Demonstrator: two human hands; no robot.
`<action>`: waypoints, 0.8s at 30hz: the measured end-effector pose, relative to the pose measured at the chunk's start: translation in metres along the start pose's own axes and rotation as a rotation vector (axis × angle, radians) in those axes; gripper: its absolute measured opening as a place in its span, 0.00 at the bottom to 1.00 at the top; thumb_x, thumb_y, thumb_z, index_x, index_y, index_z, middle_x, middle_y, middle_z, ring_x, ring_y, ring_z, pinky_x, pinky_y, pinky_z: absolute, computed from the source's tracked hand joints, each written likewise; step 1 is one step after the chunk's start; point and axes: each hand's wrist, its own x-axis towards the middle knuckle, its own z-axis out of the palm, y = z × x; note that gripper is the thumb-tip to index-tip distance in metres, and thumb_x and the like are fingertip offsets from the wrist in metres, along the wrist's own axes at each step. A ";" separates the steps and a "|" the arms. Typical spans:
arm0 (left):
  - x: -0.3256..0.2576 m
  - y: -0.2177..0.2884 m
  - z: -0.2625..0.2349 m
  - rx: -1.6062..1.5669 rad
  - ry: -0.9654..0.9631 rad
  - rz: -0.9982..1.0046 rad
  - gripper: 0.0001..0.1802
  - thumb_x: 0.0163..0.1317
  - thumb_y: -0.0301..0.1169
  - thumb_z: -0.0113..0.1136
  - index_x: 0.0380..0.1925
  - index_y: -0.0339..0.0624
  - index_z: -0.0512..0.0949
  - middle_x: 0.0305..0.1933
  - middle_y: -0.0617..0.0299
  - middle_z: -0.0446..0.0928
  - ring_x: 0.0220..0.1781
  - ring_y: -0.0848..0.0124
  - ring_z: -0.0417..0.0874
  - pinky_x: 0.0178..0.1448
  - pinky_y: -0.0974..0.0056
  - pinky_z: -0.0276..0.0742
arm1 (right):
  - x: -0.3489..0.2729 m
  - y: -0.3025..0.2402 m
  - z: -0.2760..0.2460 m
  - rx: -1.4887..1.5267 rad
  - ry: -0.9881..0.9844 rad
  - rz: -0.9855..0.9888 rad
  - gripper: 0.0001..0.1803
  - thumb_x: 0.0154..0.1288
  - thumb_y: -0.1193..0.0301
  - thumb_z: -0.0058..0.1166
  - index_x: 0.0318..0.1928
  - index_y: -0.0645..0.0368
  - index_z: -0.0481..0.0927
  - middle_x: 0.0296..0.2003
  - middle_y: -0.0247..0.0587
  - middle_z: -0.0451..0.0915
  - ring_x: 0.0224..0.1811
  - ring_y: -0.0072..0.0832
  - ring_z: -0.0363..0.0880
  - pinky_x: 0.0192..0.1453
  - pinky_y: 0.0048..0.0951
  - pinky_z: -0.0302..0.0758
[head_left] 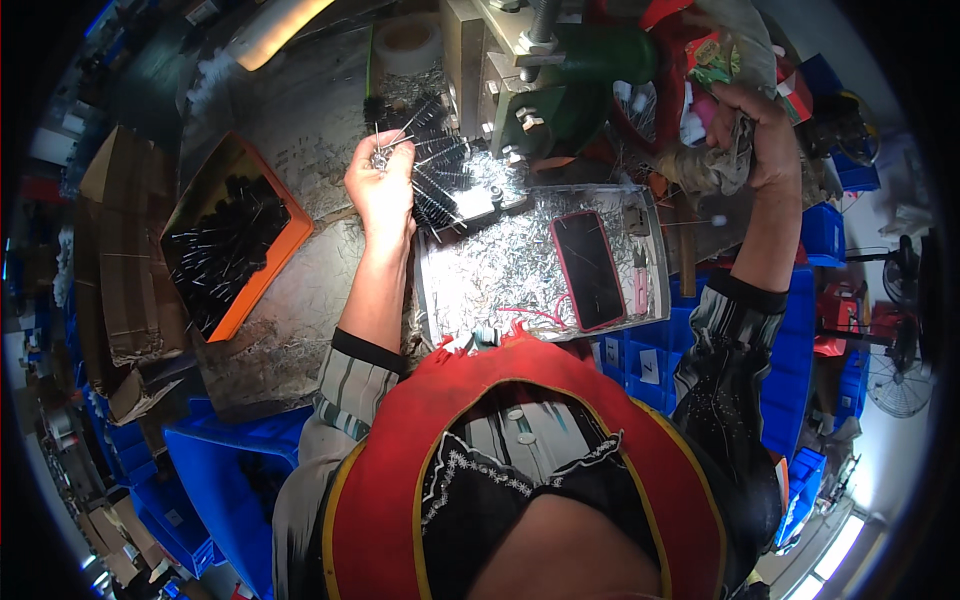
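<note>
My left hand [382,195] is closed around the wire stems of several black bristle brushes [440,165], which fan out to its right. Their bristle ends lie beside the brightly lit metal base of a green bench machine [590,55]. Over at the right, my right hand [768,135] grips a handle wrapped in grey cloth [708,168] next to the machine. Part of that handle is hidden behind my fingers.
An orange-rimmed bin [262,290] of black brushes stands left of my left forearm. Wire scraps cover a shallow tray [480,300] in front of the machine; a red-cased phone [588,270] lies in it. Blue bins [235,470] surround the bench, and a tape roll [408,40] sits behind.
</note>
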 end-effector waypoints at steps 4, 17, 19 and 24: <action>0.000 0.002 0.003 0.060 -0.003 0.014 0.08 0.52 0.21 0.60 0.34 0.34 0.76 0.28 0.67 0.75 0.30 0.81 0.73 0.36 0.75 0.69 | -0.009 0.029 0.001 -0.003 0.068 -0.274 0.09 0.52 0.70 0.53 0.20 0.62 0.76 0.12 0.39 0.70 0.13 0.27 0.70 0.21 0.27 0.67; -0.012 0.032 -0.010 0.082 -0.344 -0.182 0.22 0.46 0.21 0.66 0.44 0.37 0.73 0.32 0.62 0.77 0.30 0.78 0.78 0.34 0.74 0.75 | -0.015 0.052 0.013 0.187 0.153 -0.216 0.06 0.48 0.75 0.52 0.20 0.65 0.74 0.12 0.40 0.71 0.15 0.28 0.71 0.24 0.27 0.68; -0.010 0.033 -0.013 0.025 -0.344 -0.307 0.21 0.47 0.17 0.62 0.44 0.37 0.73 0.32 0.58 0.78 0.27 0.76 0.79 0.28 0.73 0.77 | -0.011 0.054 0.008 0.101 0.101 -0.258 0.07 0.48 0.74 0.52 0.19 0.63 0.74 0.12 0.39 0.71 0.16 0.27 0.72 0.23 0.26 0.66; -0.010 0.020 -0.011 -0.256 -0.248 -0.349 0.22 0.49 0.15 0.59 0.46 0.37 0.70 0.32 0.57 0.77 0.28 0.73 0.79 0.29 0.73 0.78 | -0.012 0.061 0.010 0.144 0.135 -0.235 0.06 0.49 0.74 0.52 0.20 0.63 0.75 0.13 0.38 0.72 0.16 0.27 0.72 0.23 0.25 0.65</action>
